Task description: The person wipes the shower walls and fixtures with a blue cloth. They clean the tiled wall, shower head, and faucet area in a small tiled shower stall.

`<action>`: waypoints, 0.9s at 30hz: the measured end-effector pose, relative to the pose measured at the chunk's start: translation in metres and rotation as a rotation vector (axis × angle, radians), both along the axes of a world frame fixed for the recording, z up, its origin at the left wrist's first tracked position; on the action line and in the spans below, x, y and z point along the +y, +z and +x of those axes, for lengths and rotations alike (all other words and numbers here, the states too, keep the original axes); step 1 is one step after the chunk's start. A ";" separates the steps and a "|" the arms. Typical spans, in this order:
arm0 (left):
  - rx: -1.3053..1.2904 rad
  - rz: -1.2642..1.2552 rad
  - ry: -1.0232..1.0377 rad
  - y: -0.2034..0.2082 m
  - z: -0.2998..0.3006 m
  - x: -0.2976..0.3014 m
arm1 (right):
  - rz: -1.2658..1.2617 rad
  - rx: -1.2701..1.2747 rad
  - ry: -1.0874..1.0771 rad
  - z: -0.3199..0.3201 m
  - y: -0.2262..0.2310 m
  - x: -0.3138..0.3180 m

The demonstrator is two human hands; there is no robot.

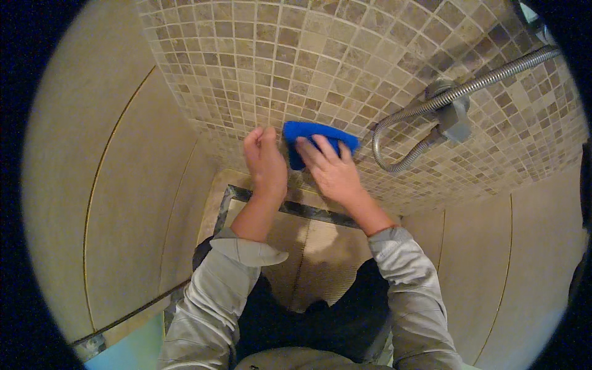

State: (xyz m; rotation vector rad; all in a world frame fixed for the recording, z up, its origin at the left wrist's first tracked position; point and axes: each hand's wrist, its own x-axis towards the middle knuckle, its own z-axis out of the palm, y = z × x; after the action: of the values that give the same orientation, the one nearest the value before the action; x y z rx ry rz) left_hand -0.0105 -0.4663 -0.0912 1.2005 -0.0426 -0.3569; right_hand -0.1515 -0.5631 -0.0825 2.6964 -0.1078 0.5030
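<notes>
A folded blue cloth point(327, 130) lies against the mosaic-tiled wall point(296, 68) in front of me. My right hand point(331, 169) presses on it with fingers bent over its face, gripping it to the tiles. Just left of the cloth, apart from it, is my left hand point(265, 160), its fingers curled in and slightly blurred. What that hand holds, if anything, is hidden from this side.
A metal shower hose point(404, 165) loops to the right of the cloth, beside a square wall fitting point(456, 123). Large smooth panels point(142, 185) with thin gold lines flank me. A dark-bordered floor point(302, 208) lies below, between my legs.
</notes>
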 end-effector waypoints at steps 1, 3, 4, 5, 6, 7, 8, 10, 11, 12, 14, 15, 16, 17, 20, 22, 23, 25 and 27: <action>0.026 -0.015 -0.012 0.012 -0.004 0.001 | 0.034 0.059 0.054 0.005 -0.012 -0.002; 0.040 0.006 -0.018 0.022 -0.008 0.002 | 0.073 0.174 0.090 0.003 -0.031 -0.003; 0.033 0.039 -0.008 0.022 -0.006 0.003 | 0.075 0.219 0.111 -0.006 -0.041 -0.007; 0.026 0.071 0.000 0.021 -0.004 0.005 | 0.076 0.265 0.129 -0.017 -0.050 -0.012; -0.001 0.073 -0.010 0.023 -0.007 0.003 | 0.169 0.293 0.071 -0.039 -0.068 -0.023; -0.026 0.085 -0.002 0.022 -0.006 0.007 | 0.097 0.336 0.052 -0.057 -0.071 -0.026; -0.054 0.089 -0.001 0.024 -0.005 0.007 | 0.017 0.377 0.024 -0.077 -0.068 -0.031; -0.133 0.113 0.016 0.018 -0.002 0.006 | -0.094 0.348 -0.013 -0.086 -0.055 -0.034; -0.183 0.135 0.035 0.011 0.002 0.006 | -0.122 0.281 -0.020 -0.086 -0.045 -0.033; -0.232 0.159 0.047 0.005 0.005 0.006 | -0.147 0.215 -0.032 -0.085 -0.031 -0.028; -0.219 0.173 -0.122 0.005 0.013 0.011 | -0.172 0.117 -0.011 -0.063 -0.013 -0.018; -0.218 0.176 -0.209 0.008 0.015 0.012 | -0.188 0.063 -0.006 -0.046 -0.008 -0.015; -0.270 0.207 -0.200 0.011 0.014 0.011 | -0.091 0.058 0.047 -0.031 -0.008 -0.012; -0.321 0.238 -0.188 0.013 0.011 0.009 | -0.064 0.097 0.075 -0.019 -0.018 -0.011; -0.376 0.305 -0.158 0.018 0.006 0.008 | 0.114 0.237 0.162 0.007 -0.063 -0.007; -0.405 0.354 -0.177 0.025 0.004 0.009 | 0.025 0.364 0.147 -0.007 -0.099 -0.013; -0.435 0.384 -0.209 0.030 0.004 0.009 | -0.021 0.431 0.137 -0.022 -0.119 -0.020; -0.429 0.390 -0.257 0.031 0.008 0.014 | 0.045 0.469 0.092 -0.059 -0.137 -0.032; -0.359 0.325 -0.314 0.029 0.009 0.014 | -0.165 0.462 0.086 -0.087 -0.131 -0.042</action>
State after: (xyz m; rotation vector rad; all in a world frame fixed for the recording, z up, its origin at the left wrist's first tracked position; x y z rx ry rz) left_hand -0.0010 -0.4524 -0.0619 1.5744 -0.5047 -0.4286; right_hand -0.2384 -0.6048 -0.2135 2.5859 0.1701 -0.0927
